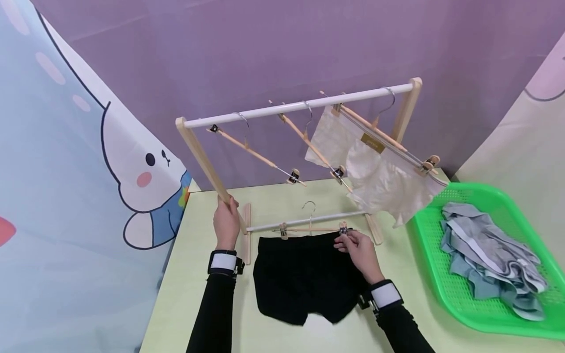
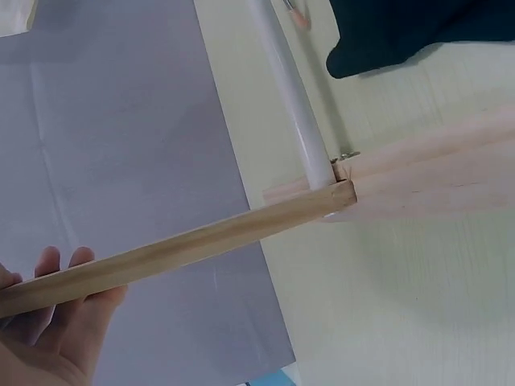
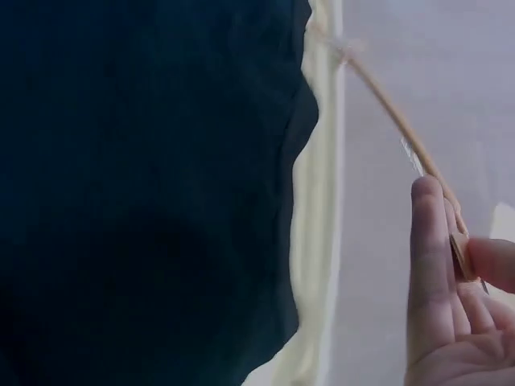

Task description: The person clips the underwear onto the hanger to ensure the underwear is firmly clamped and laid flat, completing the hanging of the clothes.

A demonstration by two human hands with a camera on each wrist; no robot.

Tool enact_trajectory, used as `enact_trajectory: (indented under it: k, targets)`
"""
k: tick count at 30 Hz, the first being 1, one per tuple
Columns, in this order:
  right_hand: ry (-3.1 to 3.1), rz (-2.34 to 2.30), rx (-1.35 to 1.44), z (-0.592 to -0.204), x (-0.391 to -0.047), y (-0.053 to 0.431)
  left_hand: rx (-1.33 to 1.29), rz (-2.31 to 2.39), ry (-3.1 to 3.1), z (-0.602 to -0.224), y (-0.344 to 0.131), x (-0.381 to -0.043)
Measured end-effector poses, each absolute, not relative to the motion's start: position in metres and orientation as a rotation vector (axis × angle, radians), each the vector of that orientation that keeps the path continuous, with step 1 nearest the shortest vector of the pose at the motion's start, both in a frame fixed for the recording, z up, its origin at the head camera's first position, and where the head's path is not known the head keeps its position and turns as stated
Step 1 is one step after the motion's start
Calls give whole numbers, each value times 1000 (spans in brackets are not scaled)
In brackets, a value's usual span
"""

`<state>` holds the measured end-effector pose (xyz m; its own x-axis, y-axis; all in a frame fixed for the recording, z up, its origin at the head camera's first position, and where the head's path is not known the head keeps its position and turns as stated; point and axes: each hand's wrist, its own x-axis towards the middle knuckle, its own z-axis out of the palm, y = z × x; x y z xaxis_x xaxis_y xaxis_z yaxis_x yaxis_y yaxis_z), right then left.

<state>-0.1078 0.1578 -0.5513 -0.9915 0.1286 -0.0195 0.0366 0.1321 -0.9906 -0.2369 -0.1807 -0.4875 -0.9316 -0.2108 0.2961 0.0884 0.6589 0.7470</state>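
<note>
My left hand [image 1: 226, 223] grips the wooden side post [image 1: 205, 162] of a small clothes rack low down; the left wrist view shows fingers [image 2: 80, 257] round the post [image 2: 185, 245]. Black shorts [image 1: 304, 274] hang by the waistband from a wooden clip hanger [image 1: 311, 229]. With thumb and fingers, my right hand [image 1: 359, 250] pinches the clip [image 1: 343, 226] at the hanger's right end. The right wrist view has that clip [image 3: 461, 257] between thumb and fingers, and the dark shorts [image 3: 145, 193] fill its left half. The left clip [image 1: 283, 230] sits at the waistband.
White shorts [image 1: 384, 162] hang from a clip hanger at the right of the rack's top bar [image 1: 295, 106]. Two bare clip hangers [image 1: 253, 152] hang left of them. On the right, a green basket [image 1: 441, 294] holds folded grey and blue clothes [image 1: 490, 250].
</note>
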Motion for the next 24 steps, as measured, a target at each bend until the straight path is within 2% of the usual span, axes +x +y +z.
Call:
enact_trajectory:
  k: [11,17,20,24]
  targets:
    - [-2393,2366,-380,-605,-140,195,107,-1173,-2527,-490,-180,-239]
    - [-2320,2422,-334,-611,-145,196,143,-1142,-2527,-491,-180,-236]
    - [-2302,2424,-340,-610,-145,194,207,-1160,-2524,-509,-176,-226]
    - [-2299,2388,-401,-610,-142,196,322,-1227,-2410,-552,-160,-207]
